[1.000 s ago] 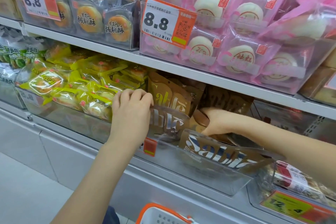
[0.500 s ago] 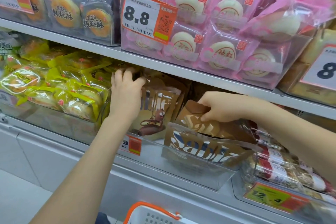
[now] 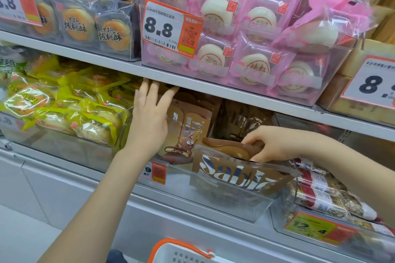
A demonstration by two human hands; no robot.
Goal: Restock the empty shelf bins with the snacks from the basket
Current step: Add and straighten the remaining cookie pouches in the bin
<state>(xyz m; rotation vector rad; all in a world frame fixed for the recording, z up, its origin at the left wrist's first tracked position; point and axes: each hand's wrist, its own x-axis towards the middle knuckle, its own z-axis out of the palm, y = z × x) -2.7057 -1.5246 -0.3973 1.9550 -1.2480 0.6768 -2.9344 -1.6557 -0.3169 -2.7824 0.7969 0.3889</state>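
White plastic basket with orange rim (image 3: 171,251) sits at the bottom edge, contents not visible. Above it, the clear plastic shelf bin (image 3: 224,196) holds brown "Sablé" snack pouches (image 3: 233,179); the front one lies tipped against the bin's front wall. Right hand (image 3: 271,145) pinches the top edge of a brown pouch just behind it, fingers curled over the edge. Risk: pushing that pouch down could wedge it on the slumped front pouch, or crease the seal. Left hand (image 3: 149,121) is spread flat, fingers straight, pressing the upright brown pouches with a cartoon figure (image 3: 188,134) back; fingertips reach up near the grey shelf edge (image 3: 213,87). If it lets go too soon, that row probably topples forward. Neighbouring yellow-wrapped pastry packs (image 3: 64,109) crowd the left divider and could get nudged.
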